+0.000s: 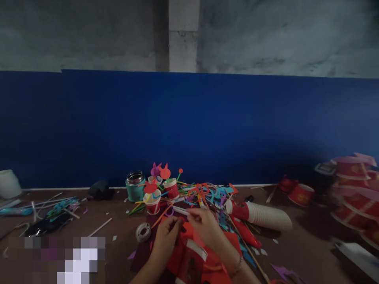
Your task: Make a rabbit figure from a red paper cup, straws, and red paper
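Note:
My left hand (166, 238) is closed in a pinch, with a small red paper piece (181, 219) at its fingertips. Just to the right, my right hand (205, 225) is also pinched, and what sits between its fingers is too small to make out. Below both hands lie red paper sheets (226, 241) and a red paper cup (196, 250) with a white rim, tilted on its side. A roll of tape (143, 232) rests left of my left hand. Beyond my hands stand decorated paper cups (152, 206) holding straws and paper animal heads.
A teal jar (135, 187) stands open by the blue panel (189, 126). Colourful paper scraps (217, 193) are heaped behind my hands. A stack of paper cups (266, 215) lies to the right, with piled red tubs (352, 193) farther over. Black-handled scissors (44, 227) lie left.

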A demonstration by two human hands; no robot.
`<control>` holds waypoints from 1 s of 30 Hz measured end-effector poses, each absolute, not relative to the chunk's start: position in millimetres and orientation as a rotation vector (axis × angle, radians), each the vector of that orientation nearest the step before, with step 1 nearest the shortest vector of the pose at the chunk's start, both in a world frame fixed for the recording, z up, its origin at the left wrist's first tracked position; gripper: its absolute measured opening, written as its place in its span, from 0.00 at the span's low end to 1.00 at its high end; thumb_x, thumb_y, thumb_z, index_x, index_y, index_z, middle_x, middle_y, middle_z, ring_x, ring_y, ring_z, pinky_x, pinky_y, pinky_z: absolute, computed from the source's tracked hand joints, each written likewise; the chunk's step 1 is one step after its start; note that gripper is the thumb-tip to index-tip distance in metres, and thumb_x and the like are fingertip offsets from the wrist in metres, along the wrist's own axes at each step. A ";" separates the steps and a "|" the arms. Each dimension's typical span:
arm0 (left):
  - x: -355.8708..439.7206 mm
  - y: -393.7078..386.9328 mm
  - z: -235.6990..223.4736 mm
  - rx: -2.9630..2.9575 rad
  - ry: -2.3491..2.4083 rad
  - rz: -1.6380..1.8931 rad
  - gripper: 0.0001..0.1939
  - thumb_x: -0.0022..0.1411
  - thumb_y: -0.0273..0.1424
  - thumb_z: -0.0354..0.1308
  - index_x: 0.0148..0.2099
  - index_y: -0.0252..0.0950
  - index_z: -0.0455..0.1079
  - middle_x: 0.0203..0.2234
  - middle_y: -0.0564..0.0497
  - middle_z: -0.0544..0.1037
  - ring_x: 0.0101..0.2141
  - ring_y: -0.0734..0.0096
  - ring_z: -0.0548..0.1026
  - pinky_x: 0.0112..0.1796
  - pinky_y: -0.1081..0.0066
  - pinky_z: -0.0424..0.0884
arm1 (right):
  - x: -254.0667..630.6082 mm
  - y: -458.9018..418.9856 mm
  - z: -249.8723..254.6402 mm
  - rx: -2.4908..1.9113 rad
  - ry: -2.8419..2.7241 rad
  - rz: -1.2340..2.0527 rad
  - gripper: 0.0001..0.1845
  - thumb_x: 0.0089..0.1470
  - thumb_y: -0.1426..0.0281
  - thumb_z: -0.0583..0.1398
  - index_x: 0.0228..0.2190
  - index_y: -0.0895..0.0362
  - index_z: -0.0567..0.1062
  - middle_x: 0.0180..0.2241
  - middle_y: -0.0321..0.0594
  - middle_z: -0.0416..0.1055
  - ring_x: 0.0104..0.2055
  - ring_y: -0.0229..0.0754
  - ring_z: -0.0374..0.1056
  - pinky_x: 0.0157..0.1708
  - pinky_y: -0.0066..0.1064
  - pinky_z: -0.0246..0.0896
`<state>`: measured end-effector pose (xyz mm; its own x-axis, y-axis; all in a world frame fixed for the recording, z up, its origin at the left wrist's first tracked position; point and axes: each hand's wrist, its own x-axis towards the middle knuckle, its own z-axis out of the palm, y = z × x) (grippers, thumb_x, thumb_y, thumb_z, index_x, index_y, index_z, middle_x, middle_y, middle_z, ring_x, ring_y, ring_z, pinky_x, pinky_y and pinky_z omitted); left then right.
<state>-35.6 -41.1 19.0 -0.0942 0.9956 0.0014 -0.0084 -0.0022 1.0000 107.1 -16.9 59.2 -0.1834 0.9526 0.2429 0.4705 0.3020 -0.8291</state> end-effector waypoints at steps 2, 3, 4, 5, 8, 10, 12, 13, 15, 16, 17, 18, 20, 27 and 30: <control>-37.9 -41.8 20.6 1.160 1.299 1.328 0.21 0.48 0.49 0.60 0.22 0.35 0.69 0.14 0.57 0.66 0.14 0.79 0.57 0.17 0.76 0.52 | 113.6 -18.7 63.7 -1.361 -1.799 0.731 0.17 0.49 0.67 0.55 0.36 0.61 0.79 0.27 0.43 0.76 0.29 0.44 0.70 0.30 0.30 0.61; -38.8 -42.2 21.2 1.166 1.304 1.354 0.21 0.48 0.49 0.60 0.22 0.35 0.69 0.14 0.56 0.67 0.15 0.79 0.58 0.18 0.76 0.53 | 116.9 -20.9 66.8 -1.391 -1.839 0.721 0.17 0.49 0.67 0.55 0.36 0.61 0.79 0.27 0.43 0.76 0.28 0.43 0.70 0.29 0.30 0.60; -39.4 -42.5 21.6 1.175 1.304 1.379 0.21 0.48 0.48 0.60 0.21 0.34 0.69 0.14 0.55 0.68 0.16 0.78 0.60 0.19 0.76 0.54 | 119.8 -24.1 70.1 -1.409 -1.905 0.726 0.15 0.49 0.67 0.55 0.33 0.60 0.79 0.26 0.42 0.76 0.28 0.42 0.69 0.28 0.29 0.59; -39.8 -42.7 21.5 1.185 1.300 1.401 0.21 0.48 0.48 0.60 0.20 0.34 0.69 0.15 0.55 0.68 0.17 0.77 0.61 0.19 0.77 0.55 | 122.3 -27.9 73.2 -1.417 -1.994 0.745 0.13 0.48 0.67 0.56 0.28 0.59 0.79 0.25 0.41 0.76 0.27 0.41 0.68 0.28 0.28 0.58; -40.1 -42.4 19.1 1.168 1.307 1.424 0.21 0.49 0.49 0.60 0.21 0.34 0.69 0.13 0.57 0.64 0.17 0.78 0.60 0.20 0.77 0.55 | 124.9 -39.8 78.0 -1.491 -2.267 0.768 0.08 0.43 0.66 0.61 0.21 0.58 0.78 0.22 0.38 0.74 0.24 0.38 0.65 0.23 0.27 0.51; -40.6 -41.1 16.7 1.122 1.306 1.405 0.23 0.48 0.51 0.59 0.21 0.35 0.69 0.10 0.60 0.59 0.15 0.80 0.56 0.18 0.77 0.52 | 123.5 -44.6 76.5 -1.545 -2.384 0.758 0.05 0.41 0.68 0.62 0.21 0.57 0.77 0.21 0.36 0.73 0.22 0.36 0.61 0.21 0.26 0.46; -41.9 -39.1 14.9 1.081 1.290 1.381 0.23 0.46 0.52 0.60 0.21 0.34 0.69 0.10 0.61 0.56 0.14 0.80 0.54 0.17 0.77 0.50 | 121.6 -45.9 73.2 -1.496 -2.434 0.755 0.05 0.42 0.70 0.60 0.22 0.57 0.76 0.21 0.35 0.71 0.23 0.35 0.60 0.21 0.26 0.44; -42.7 -38.0 14.3 1.066 1.279 1.381 0.23 0.45 0.52 0.61 0.21 0.34 0.69 0.10 0.61 0.57 0.14 0.80 0.55 0.18 0.77 0.51 | 120.8 -45.7 71.8 -1.445 -2.442 0.751 0.05 0.44 0.71 0.59 0.22 0.57 0.76 0.21 0.34 0.71 0.23 0.36 0.60 0.22 0.26 0.44; -44.2 -36.4 13.5 1.037 1.255 1.400 0.22 0.43 0.50 0.64 0.21 0.34 0.70 0.12 0.60 0.60 0.16 0.79 0.57 0.19 0.77 0.54 | 119.8 -44.9 71.0 -1.344 -2.440 0.725 0.08 0.48 0.71 0.57 0.25 0.56 0.76 0.24 0.34 0.71 0.26 0.36 0.61 0.25 0.26 0.48; -44.5 -35.9 13.3 1.019 1.236 1.417 0.21 0.42 0.49 0.65 0.22 0.34 0.71 0.13 0.59 0.63 0.18 0.78 0.60 0.21 0.77 0.57 | 119.4 -44.8 71.7 -1.312 -2.434 0.704 0.09 0.49 0.72 0.56 0.26 0.56 0.76 0.25 0.35 0.71 0.28 0.37 0.62 0.27 0.26 0.50; -44.5 -35.7 13.0 0.996 1.202 1.435 0.20 0.41 0.48 0.66 0.23 0.34 0.72 0.15 0.57 0.66 0.20 0.76 0.63 0.23 0.76 0.60 | 118.9 -45.0 72.9 -1.288 -2.426 0.685 0.10 0.50 0.72 0.55 0.27 0.56 0.76 0.27 0.36 0.72 0.30 0.38 0.64 0.30 0.27 0.52; -44.0 -35.8 12.6 0.968 1.153 1.449 0.19 0.41 0.46 0.67 0.25 0.34 0.73 0.18 0.56 0.69 0.23 0.74 0.67 0.26 0.76 0.63 | 118.1 -45.6 74.6 -1.266 -2.421 0.671 0.10 0.51 0.74 0.54 0.28 0.56 0.77 0.29 0.37 0.72 0.32 0.39 0.65 0.33 0.27 0.54; -42.1 -36.4 11.7 0.901 1.034 1.459 0.18 0.42 0.43 0.68 0.30 0.34 0.75 0.24 0.52 0.75 0.28 0.70 0.71 0.31 0.73 0.67 | 115.7 -48.0 78.5 -1.230 -2.408 0.640 0.12 0.50 0.76 0.53 0.30 0.56 0.77 0.32 0.39 0.72 0.37 0.41 0.65 0.37 0.28 0.55; -41.9 -38.5 12.5 0.870 0.976 1.586 0.15 0.46 0.40 0.67 0.31 0.34 0.74 0.24 0.53 0.76 0.26 0.74 0.71 0.30 0.76 0.66 | 104.3 -54.8 87.1 -1.189 -2.322 0.596 0.16 0.49 0.79 0.53 0.34 0.55 0.77 0.37 0.42 0.71 0.41 0.43 0.66 0.41 0.31 0.58; -45.0 -38.5 16.6 0.857 1.049 1.642 0.16 0.46 0.42 0.67 0.31 0.34 0.73 0.23 0.54 0.75 0.25 0.74 0.71 0.29 0.76 0.67 | 106.7 -47.4 85.5 -1.182 -2.090 0.494 0.11 0.53 0.74 0.52 0.34 0.55 0.74 0.35 0.42 0.71 0.34 0.41 0.66 0.35 0.30 0.61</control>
<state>-45.0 -38.5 16.6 -0.2817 0.9578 0.0572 -0.3509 -0.1583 0.9229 106.7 -47.4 85.5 -0.3594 0.8563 0.3711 0.5998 0.5166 -0.6110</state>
